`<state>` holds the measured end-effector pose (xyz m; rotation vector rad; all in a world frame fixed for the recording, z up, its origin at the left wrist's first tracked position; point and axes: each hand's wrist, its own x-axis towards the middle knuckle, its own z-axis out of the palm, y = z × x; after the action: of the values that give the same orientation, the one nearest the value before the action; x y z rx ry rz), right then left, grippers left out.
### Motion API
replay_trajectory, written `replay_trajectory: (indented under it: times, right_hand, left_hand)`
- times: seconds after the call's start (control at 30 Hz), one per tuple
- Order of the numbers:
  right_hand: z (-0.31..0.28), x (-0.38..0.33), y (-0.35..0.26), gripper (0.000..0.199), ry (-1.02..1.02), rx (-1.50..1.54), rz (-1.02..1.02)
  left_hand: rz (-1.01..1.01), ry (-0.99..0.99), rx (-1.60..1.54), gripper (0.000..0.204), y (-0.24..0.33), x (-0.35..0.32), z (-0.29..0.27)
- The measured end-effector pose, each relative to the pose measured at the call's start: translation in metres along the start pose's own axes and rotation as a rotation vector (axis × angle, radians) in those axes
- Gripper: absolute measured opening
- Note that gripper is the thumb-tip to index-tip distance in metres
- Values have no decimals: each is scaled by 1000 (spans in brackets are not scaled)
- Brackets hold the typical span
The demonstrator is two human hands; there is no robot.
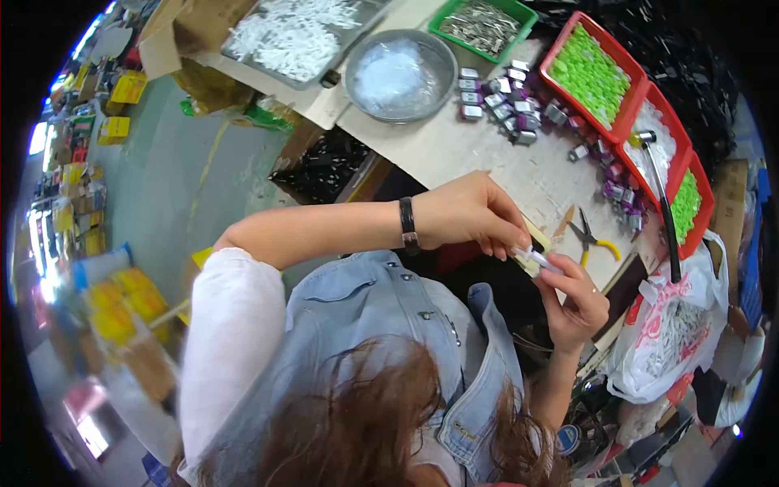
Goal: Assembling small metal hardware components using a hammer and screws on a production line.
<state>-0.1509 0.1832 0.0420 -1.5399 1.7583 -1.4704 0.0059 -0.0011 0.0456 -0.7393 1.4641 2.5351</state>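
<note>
My left hand [479,213], with a black band at its wrist, pinches one end of a small white plastic piece [542,260] in front of my body. My right hand [574,304] has thumb and fingers closed on the other end of it. The fingertips partly cover the piece, so its exact kind does not show. Just beyond the right hand, pliers [594,239] with yellow-and-black handles lie on the worktable [406,150]. Many small metal-and-purple motors [507,101] are strewn farther back on the table.
Red bins [619,130] at the right hold green and white small parts. A hammer [664,195] leans across them. At the back are a round metal bowl [355,97], a green tray [442,34] of metal pieces and a tray [353,40] of white parts. A plastic bag [641,369] hangs right.
</note>
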Motion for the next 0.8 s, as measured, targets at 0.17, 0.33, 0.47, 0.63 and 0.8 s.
replay_trajectory:
  times: [0.17,0.33,0.47,0.63,0.8]
  right_hand:
    - [-8,-7,8,26,226,330,204]
    - [-1,13,21,25,261,305,236]
    - [19,22,13,23,182,274,269]
    - [30,28,4,23,84,261,347]
    - [60,52,-9,23,53,328,349]
  left_hand:
    - [703,437,778,15,27,-31,-34]
    - [722,798,1579,12,56,-27,-141]
    - [766,603,1763,9,39,0,-153]
    - [758,435,1705,8,40,-28,-163]
    - [840,466,1004,14,52,-59,-117]
